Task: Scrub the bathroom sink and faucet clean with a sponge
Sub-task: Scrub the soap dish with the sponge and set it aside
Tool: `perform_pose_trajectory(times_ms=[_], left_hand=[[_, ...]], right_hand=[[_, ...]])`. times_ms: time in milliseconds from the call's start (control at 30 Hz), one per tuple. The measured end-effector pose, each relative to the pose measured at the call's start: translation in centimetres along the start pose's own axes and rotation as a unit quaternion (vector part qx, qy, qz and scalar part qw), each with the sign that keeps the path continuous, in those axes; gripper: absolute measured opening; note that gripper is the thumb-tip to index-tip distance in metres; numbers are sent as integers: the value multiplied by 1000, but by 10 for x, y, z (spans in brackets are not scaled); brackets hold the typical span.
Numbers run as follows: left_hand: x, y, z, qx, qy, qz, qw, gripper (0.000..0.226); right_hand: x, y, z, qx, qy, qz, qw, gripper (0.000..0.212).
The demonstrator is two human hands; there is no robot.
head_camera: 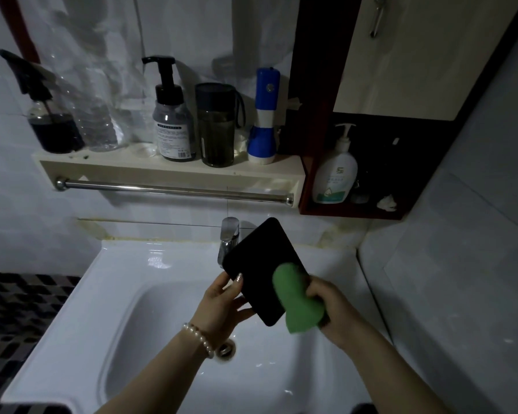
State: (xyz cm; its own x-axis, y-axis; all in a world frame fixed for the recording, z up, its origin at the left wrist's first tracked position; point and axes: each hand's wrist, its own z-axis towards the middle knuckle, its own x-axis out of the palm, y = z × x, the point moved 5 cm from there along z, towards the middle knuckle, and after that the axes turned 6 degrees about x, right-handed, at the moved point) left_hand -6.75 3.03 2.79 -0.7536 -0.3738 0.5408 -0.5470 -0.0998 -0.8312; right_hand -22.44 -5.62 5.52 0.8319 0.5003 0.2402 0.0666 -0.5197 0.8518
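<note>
Above the white sink [108, 282], my left hand [222, 306] grips the lower left edge of a flat black rectangular pad [257, 261], tilted up toward the wall. My right hand [332, 309] holds a green sponge [296, 300] folded against the pad's lower right edge. The chrome faucet [229, 234] stands at the back of the basin, partly hidden behind the pad. The drain [228, 349] shows just past my left wrist, which wears a pearl bracelet.
A shelf [132, 170] with a towel bar [174, 189] carries a dark jar, clear bottles, a pump bottle [171, 115], a dark tumbler [216, 127] and a blue torch [265, 115]. A cabinet niche on the right holds a white pump bottle [335, 171]. A tiled wall rises at right.
</note>
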Motion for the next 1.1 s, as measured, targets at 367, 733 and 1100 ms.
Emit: perform_pose_trajectory(times_ms=[367,733,1100], left_hand=[[20,10,-17,184,65,411,890,30],[-22,49,-11,14,76,683,726,78],[-62,15,1,-118,-67,340,931,37]], right_hand=[[-27,11,9,83,-105,55,989,68],[-33,-20,23,-12,-191,-28,981,43],[-32,-9,18,-6,4,33,999,43]])
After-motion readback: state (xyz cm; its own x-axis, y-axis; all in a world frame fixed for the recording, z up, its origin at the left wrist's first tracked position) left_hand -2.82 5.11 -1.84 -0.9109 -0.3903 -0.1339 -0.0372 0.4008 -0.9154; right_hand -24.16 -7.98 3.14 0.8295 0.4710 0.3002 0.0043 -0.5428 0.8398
